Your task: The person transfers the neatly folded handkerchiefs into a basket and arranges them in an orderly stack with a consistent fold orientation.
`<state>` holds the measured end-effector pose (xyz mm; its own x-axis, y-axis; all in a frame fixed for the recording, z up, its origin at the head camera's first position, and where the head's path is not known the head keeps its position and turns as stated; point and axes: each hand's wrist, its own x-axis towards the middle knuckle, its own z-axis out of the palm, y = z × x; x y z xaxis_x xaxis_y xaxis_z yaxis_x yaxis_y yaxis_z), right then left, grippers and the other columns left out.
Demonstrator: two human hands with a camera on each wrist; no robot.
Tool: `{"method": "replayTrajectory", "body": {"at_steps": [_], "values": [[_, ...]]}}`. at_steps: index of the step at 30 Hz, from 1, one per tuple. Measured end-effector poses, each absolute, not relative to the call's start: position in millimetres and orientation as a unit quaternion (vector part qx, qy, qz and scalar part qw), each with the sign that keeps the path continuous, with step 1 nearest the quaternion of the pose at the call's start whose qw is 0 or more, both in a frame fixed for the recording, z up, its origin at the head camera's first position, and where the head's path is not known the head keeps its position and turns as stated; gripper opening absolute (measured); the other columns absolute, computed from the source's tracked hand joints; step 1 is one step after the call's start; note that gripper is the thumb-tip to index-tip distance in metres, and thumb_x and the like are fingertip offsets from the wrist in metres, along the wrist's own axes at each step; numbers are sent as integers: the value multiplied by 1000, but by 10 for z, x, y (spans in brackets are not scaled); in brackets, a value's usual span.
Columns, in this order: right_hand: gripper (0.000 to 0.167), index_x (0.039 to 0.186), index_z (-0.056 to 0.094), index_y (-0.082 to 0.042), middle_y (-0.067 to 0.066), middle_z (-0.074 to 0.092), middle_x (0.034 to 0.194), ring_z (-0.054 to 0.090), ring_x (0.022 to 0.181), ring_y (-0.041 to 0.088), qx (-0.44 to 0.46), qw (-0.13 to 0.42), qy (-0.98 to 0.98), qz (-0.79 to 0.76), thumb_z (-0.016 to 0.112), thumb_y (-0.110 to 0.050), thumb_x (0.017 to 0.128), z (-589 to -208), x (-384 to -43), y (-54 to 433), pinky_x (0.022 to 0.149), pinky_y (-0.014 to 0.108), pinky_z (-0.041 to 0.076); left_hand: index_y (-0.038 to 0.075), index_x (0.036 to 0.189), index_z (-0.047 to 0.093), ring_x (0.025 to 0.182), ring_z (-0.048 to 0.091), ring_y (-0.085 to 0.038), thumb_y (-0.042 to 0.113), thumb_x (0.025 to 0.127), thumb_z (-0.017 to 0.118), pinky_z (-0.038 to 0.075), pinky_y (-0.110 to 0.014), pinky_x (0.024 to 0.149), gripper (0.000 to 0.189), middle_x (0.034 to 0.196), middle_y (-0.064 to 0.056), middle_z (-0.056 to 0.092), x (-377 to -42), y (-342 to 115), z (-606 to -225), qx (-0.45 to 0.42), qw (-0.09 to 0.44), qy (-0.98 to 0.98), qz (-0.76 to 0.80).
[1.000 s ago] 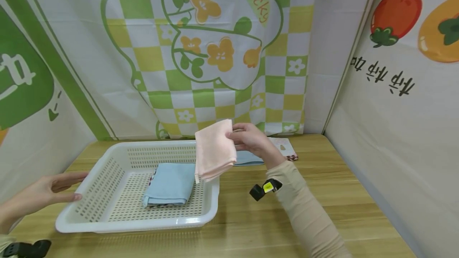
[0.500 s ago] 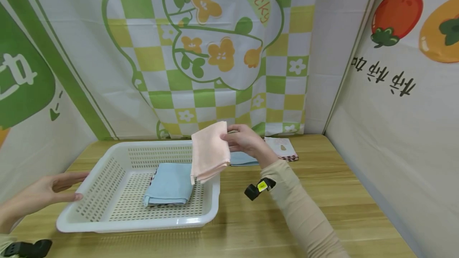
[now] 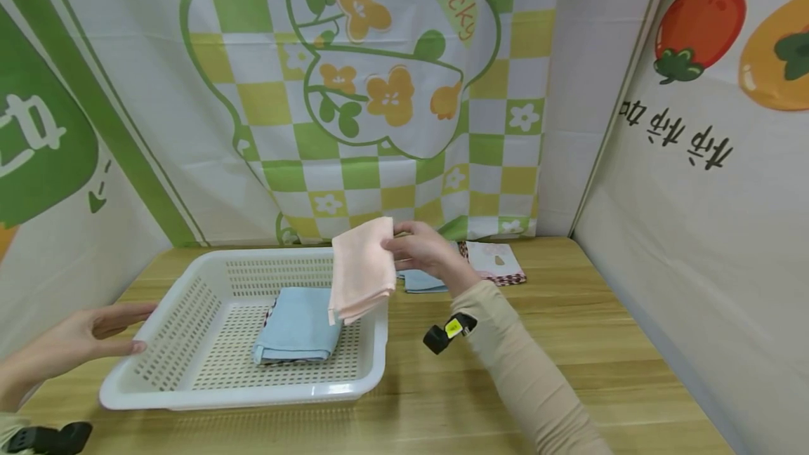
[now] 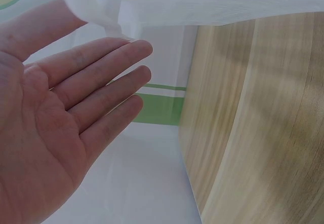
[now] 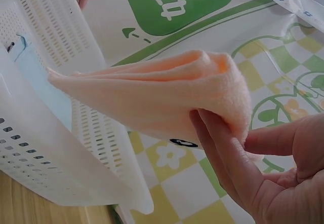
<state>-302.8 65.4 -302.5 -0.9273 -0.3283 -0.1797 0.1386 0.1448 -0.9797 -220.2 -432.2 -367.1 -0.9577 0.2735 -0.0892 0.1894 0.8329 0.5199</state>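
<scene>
A folded pink towel [image 3: 362, 269] hangs above the right rim of the white basket [image 3: 265, 395]. My right hand [image 3: 420, 251] pinches it by its right edge between thumb and fingers. The right wrist view shows the pink towel [image 5: 162, 97] in soft layers, with a small dark mark underneath. Inside the basket a folded light-blue towel [image 3: 300, 325] lies on something dark-checked that is mostly hidden. My left hand [image 3: 76, 343] rests at the basket's left rim. In the left wrist view the left hand's fingers [image 4: 96, 82] are straight, with the thumb at the rim.
Behind my right hand, a blue folded cloth [image 3: 425, 281] and a white cloth with checked edging [image 3: 496, 262] lie at the back of the wooden table [image 3: 569, 343]. A printed curtain [image 3: 392, 160] hangs behind the table, with white fabric walls on both sides.
My right hand has carried the pink towel a little to the left, uncovering more of the cloths behind. The left hand, the basket and the blue towel look unmoved.
</scene>
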Motion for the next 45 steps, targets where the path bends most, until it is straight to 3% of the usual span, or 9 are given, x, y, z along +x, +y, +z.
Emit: {"method": "replayTrajectory", "body": {"at_steps": [8,14,27,31,34,38,41,44,45], "values": [[42,133,44,5,23,60,118,66,101,30,-63,187,734,-650,57,-7,94,-3046,-3038,581,82,33,57,-7,140,38,118,39,-59,26,91,65,50,-58,77,65,135,-22,50,-2206,-4337,-3689,126,75,954,263],[41,131,44,6,24,59,118,66,99,30,-67,190,734,-649,57,-6,94,-3074,-3046,531,81,34,57,-9,141,35,119,35,-62,27,93,62,49,-60,76,66,138,-38,39,-2201,-4317,-3681,120,88,952,267],[38,128,47,7,24,60,117,66,100,31,-62,202,726,-654,56,-4,94,-3120,-3067,410,81,34,57,-9,140,36,118,37,-60,27,92,63,50,-59,78,66,138,-37,39,-2209,-4310,-3671,120,88,952,268],[39,130,45,7,24,59,119,64,105,33,-64,209,720,-659,55,-3,94,-3137,-3079,373,83,35,56,-7,140,38,113,56,-34,27,91,64,51,-57,78,65,137,-36,41,-2216,-4326,-3677,122,82,953,266],[39,130,45,8,25,58,120,63,106,34,-68,212,715,-663,54,-3,94,-3139,-3083,345,85,35,56,-7,140,39,110,57,-26,27,91,64,51,-57,78,64,137,-36,42,-2218,-4341,-3686,123,79,953,265],[38,130,46,8,24,59,119,64,105,33,-67,218,708,-669,54,-2,94,-3137,-3086,308,85,36,56,-8,141,37,115,47,-52,27,92,63,51,-57,77,65,138,-37,40,-2218,-4345,-3698,122,83,953,266],[38,130,46,8,22,60,116,65,101,30,-63,219,705,-672,55,-2,94,-3143,-3092,284,84,36,56,-8,141,36,117,40,-58,27,92,63,51,-57,77,66,138,-38,39,-2216,-4339,-3695,119,86,952,268],[38,130,46,9,23,60,115,65,99,30,-63,219,703,-673,54,-1,94,-3150,-3100,262,84,36,56,-8,141,35,118,39,-59,28,92,63,51,-56,77,67,139,-37,38,-2207,-4328,-3680,115,86,953,266],[39,130,45,9,23,60,116,65,100,31,-62,220,704,-672,54,-1,94,-3151,-3100,256,84,36,56,-8,141,36,119,48,-48,28,91,63,52,-53,77,67,139,-37,39,-2205,-4327,-3674,115,85,954,265]]}}
